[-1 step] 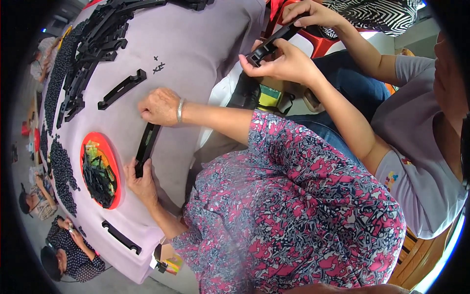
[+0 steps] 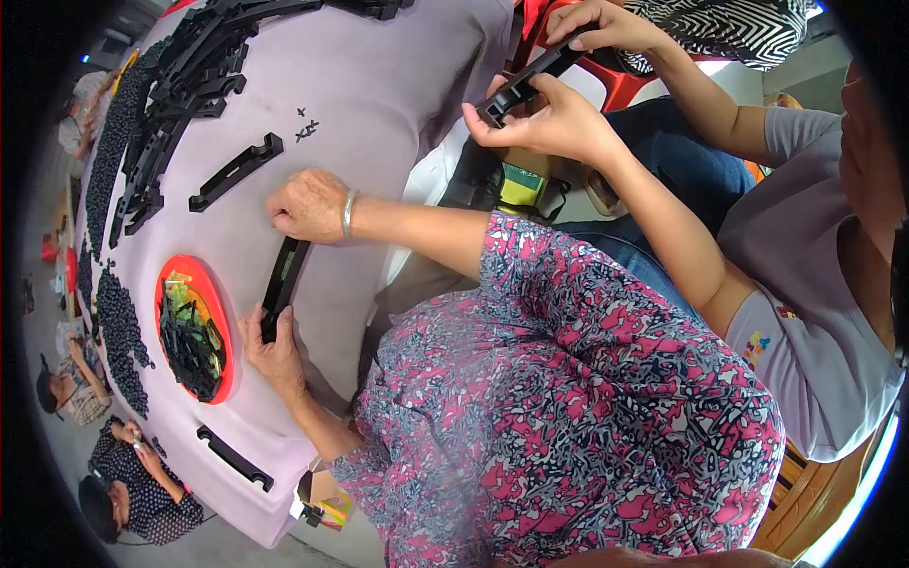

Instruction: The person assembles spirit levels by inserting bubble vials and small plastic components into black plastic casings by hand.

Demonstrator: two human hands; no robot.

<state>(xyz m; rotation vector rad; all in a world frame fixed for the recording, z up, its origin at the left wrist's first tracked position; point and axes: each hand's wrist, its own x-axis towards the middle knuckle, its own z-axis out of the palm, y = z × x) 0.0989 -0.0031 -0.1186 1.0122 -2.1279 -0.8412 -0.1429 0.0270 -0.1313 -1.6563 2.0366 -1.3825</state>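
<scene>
The left hand (image 2: 273, 355) pinches one end of a black bar (image 2: 285, 279) by the near edge of the surface (image 2: 379, 104); the right hand (image 2: 311, 206) curls over its other end, that grip's hold hidden.

At lower left, we see a person (image 2: 144, 488) in a dotted top (image 2: 170, 516). Slatted wood (image 2: 822, 494) shows at lower right.

The person's right forearm (image 2: 417, 225) is lying extended leftward, and the right hand (image 2: 312, 206) is forming a compact fist, its back facing up and its knuckles pointing left. Nearer, the left forearm (image 2: 322, 426) is slanting toward the far left; the left hand (image 2: 275, 358) is pinching, its thumb standing right of its fingers.
</scene>
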